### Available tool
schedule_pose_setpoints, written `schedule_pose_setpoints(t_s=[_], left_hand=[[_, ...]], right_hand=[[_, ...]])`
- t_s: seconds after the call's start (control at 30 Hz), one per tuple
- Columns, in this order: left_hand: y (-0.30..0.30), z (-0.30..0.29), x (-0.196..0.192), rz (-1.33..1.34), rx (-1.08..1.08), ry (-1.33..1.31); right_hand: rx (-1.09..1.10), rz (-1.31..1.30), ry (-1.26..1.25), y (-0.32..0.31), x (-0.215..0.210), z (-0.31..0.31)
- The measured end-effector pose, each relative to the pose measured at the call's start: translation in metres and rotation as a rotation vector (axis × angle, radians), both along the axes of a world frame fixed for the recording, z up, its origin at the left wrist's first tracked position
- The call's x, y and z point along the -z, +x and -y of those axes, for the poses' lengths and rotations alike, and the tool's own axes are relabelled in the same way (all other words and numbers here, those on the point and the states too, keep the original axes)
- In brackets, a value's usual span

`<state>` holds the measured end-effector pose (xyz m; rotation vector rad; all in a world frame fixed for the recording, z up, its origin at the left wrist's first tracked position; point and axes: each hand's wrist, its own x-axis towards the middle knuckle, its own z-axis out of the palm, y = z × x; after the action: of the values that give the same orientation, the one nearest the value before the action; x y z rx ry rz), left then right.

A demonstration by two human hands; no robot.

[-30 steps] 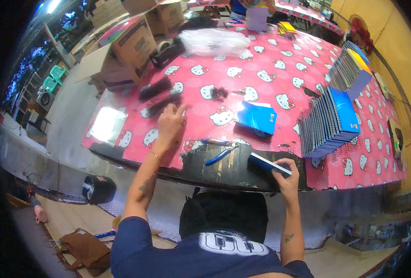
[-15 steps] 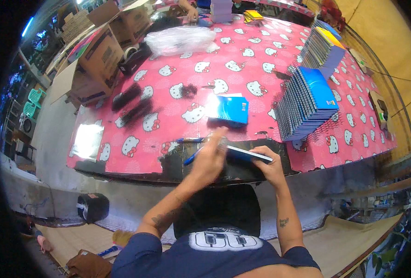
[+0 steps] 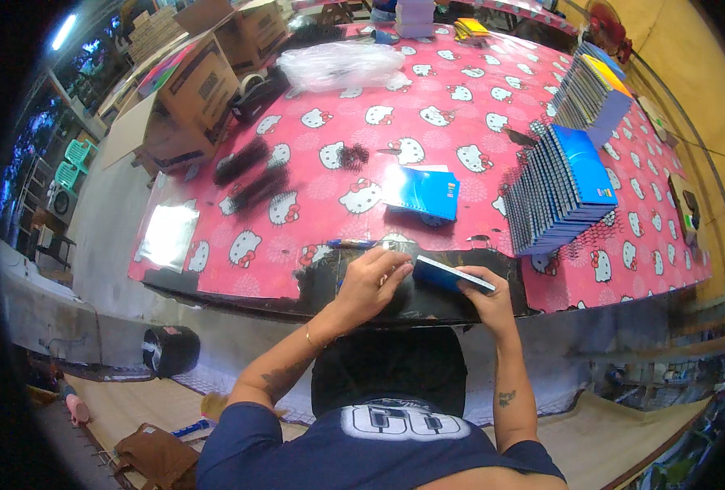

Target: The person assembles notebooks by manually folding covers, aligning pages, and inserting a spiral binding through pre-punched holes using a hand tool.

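Note:
My right hand grips a thin blue notebook by its right end, tilted with its pale page edge up, above the black patch at the table's front. My left hand is just left of the notebook's other end, fingers curled and pinched together; what they hold, if anything, is too small to make out. Beyond the hands, a few blue notebooks lie loosely piled on the pink table cover. A blue pen-like tool rests behind my left hand.
A tall stack of blue spiral notebooks stands at right, with another stack behind it. Black wire coils lie at left, near cardboard boxes. Clear plastic wrap lies farther back. A shiny sheet is at the front left.
My left hand has drawn down off the notebook, its blurred fingers now curled together. The notebook stays in my right hand, more steeply tilted. The whole view has shifted slightly.

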<state>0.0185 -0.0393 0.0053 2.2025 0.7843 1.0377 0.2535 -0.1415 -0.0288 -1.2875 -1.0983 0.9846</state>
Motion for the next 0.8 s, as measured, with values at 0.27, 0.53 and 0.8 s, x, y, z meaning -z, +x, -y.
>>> schedule_pose_setpoints(t_s=[0.27,0.53,0.8], left_hand=[[-0.001,-0.013,0.001,-0.076,0.051,-0.091],[0.004,-0.028,0.01,-0.077,0.057,-0.12],[0.002,-0.045,-0.018,-0.194,0.37,0.072]], right_hand=[[-0.01,0.008,0.004,0.002,0.0,0.0],[-0.037,-0.004,-0.034,0.003,-0.001,0.002],[-0.051,-0.006,-0.051,0.003,-0.005,0.001]])
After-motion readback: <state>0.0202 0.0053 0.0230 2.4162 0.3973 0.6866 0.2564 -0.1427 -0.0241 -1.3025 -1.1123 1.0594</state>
